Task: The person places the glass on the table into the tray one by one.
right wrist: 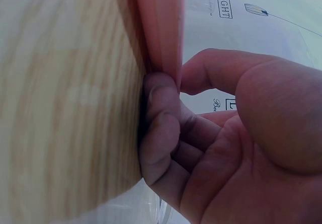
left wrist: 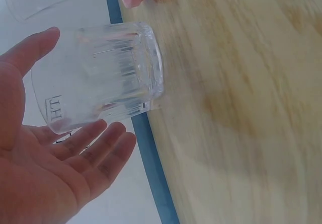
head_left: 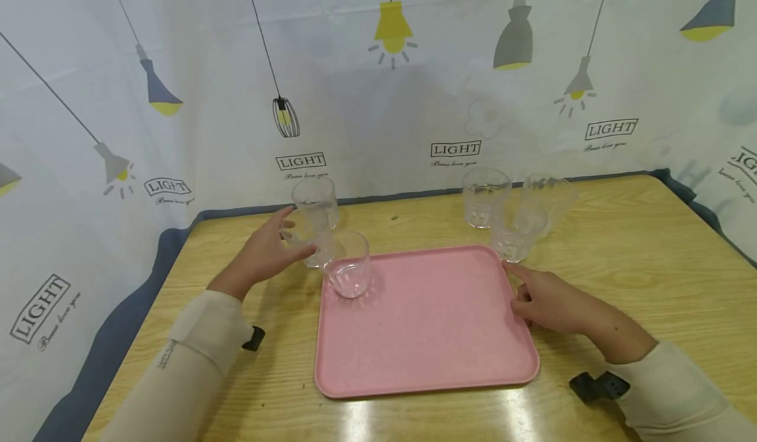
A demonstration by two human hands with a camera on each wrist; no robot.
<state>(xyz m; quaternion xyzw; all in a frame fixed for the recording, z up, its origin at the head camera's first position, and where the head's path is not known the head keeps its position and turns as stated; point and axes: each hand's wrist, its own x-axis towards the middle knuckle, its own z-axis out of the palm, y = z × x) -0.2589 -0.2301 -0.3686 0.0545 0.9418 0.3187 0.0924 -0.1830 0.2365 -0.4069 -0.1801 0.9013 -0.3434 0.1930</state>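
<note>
Glass point(left wrist: 108, 75) upright on desk point(head_left: 639, 232), just beside tray point(head_left: 426, 324); L hand point(head_left: 266, 248) about it, thumb & fingers apart. R hand point(head_left: 552, 301) pinches tray's R rim. Step (prob.): grasping glass; next calls for closing fingers w/o knocking tray-corner glass point(head_left: 350, 272).

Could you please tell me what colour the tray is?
The tray is pink, clearest in the head view.

You have six clear glasses point(head_left: 352, 274), three on the left side and three on the right; one pink tray point(head_left: 426, 324); one desk point(head_left: 627, 232); your two hands point(head_left: 266, 251); and, on the backdrop point(head_left: 355, 94), six printed LIGHT labels point(head_left: 455, 148).
</note>
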